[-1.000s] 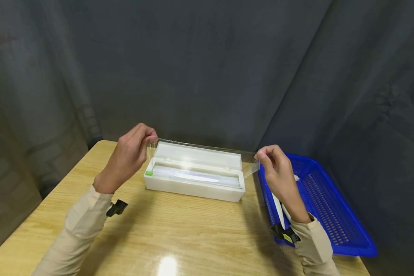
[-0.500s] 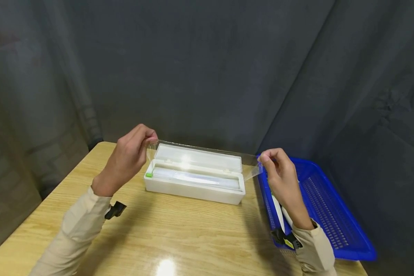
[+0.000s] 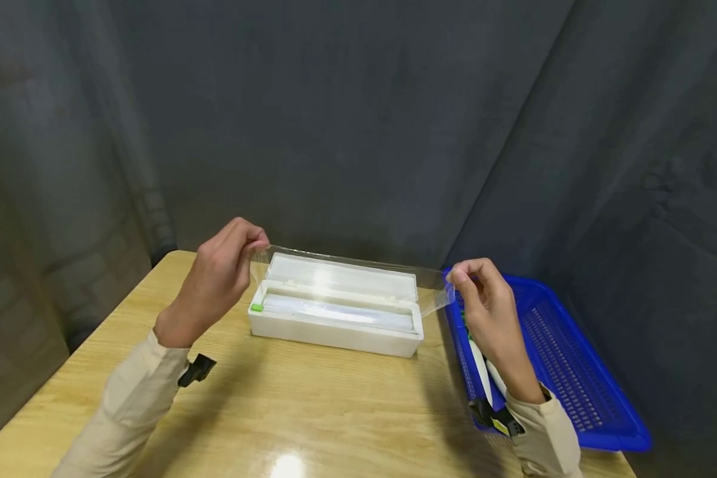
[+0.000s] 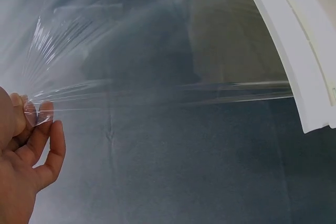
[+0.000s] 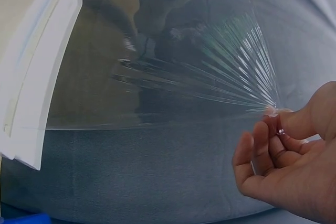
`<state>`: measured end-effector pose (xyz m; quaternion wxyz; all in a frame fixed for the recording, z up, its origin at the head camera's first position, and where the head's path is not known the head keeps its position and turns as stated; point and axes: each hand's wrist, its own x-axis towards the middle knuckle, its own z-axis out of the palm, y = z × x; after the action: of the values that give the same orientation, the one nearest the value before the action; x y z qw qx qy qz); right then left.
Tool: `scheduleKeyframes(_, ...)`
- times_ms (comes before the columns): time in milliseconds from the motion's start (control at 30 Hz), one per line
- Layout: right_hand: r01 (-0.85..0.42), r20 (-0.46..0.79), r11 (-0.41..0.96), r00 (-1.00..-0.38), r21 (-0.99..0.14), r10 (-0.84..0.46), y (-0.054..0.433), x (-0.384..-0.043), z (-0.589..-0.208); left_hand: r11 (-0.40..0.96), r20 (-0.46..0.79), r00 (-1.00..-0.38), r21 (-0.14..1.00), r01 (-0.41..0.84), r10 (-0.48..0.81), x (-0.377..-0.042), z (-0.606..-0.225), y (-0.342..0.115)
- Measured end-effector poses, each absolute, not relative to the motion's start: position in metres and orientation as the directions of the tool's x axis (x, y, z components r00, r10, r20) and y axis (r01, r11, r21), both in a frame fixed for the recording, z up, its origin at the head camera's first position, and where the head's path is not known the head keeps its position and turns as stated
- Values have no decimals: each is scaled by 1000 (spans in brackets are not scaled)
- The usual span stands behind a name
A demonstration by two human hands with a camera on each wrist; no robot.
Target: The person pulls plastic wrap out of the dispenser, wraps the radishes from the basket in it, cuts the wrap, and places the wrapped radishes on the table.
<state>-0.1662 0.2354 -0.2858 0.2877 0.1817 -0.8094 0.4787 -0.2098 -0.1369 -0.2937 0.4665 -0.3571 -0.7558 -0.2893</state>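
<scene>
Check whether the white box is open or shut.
Open: the lid of the white box leans back, and the film roll shows inside.

left hand [image 3: 214, 275]: raised, pinching | right hand [image 3: 491, 312]: raised, pinching | arms [image 3: 133, 403]: extended forward, well apart

A curtained-off booth, its wider setting not discernible: dark grey curtain [image 3: 358, 133] hangs beyond the far edge and both side edges of a wood-grain counter [image 3: 340, 405].
</scene>
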Motion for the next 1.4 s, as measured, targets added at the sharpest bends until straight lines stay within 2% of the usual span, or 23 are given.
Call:
scheduleKeyframes(633,-630,688,420,-725,-653,-18,234,-161,-280,600,911,-313,95,795,270,-203,-288,-138)
scheduleKeyframes(800,-643,706,441,-707,-627,-27,236,-159,-280,599,907,-317,96,795,276,-200,-286,-138)
scheduleKeyframes(1000,-666,726,445,-686,-599,-48,238,-157,-279,599,915,-299,84,797,270,-198,-285,-137)
scheduleKeyframes(1400,-740,769,332,-637,-585,-63,238,-158,-274,551,945,-253,102,829,206,-198,-278,-133)
